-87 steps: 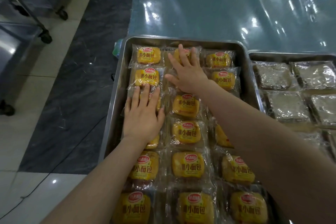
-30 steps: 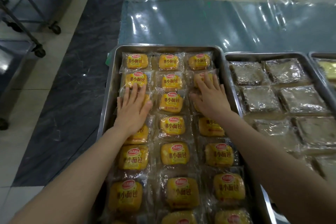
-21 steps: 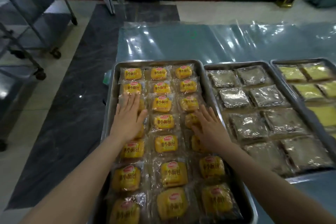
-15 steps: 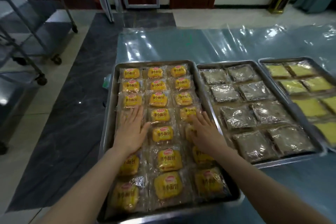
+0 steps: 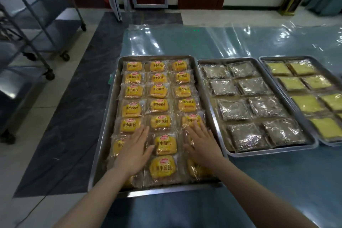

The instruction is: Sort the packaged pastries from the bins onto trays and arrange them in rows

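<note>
Now, left hand [image 5: 132, 152]: flat, fingers straight, pressing bun packets [image 5: 118, 146]
Right hand [image 5: 203, 145]: flat, pressing likewise
Between hands: middle packet [image 5: 165, 144]

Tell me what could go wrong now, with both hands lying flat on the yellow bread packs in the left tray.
1. The left hand and right hand press flat on the yellow packs; pushing hard might squash them or slide the overlapping wrappers out of row.
2. The left tray has floor right beside its left rim; a sideways shove could tip it off the table.
</note>
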{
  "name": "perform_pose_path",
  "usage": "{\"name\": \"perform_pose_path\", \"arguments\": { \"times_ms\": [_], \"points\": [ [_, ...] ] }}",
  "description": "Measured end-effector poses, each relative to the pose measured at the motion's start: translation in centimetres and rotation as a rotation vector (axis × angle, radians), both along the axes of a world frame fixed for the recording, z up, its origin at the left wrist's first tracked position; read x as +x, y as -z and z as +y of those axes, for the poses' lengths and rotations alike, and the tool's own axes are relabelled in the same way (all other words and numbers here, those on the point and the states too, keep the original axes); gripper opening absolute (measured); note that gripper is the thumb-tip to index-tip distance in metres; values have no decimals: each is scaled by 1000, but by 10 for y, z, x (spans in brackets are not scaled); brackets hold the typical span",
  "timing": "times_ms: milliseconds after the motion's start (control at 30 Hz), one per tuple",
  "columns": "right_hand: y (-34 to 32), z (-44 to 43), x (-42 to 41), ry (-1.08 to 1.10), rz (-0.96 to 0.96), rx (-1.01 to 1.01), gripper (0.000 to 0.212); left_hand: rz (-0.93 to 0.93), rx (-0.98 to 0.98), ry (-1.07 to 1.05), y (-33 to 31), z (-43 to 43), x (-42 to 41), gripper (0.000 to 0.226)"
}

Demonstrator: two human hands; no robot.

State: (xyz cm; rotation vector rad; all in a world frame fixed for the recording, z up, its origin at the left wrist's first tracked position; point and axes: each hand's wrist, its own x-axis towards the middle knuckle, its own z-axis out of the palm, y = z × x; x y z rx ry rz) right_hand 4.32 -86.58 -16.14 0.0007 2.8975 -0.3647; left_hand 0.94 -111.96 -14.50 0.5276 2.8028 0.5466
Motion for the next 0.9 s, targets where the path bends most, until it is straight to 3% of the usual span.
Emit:
{"name": "perform_pose_path", "arguments": {
  "times_ms": [300,467,900],
  "points": [
    [-1,16,27,-189,-39,101,70,-15,1,-65,-5,33,47,71],
    [0,7,23,-156,-162,171,71,-14,14,-140,-7,49,77,68],
    [-6,-2,46,-62,-112,-21,74,45,31,-165,-25,27,132,69]
  ]
}}
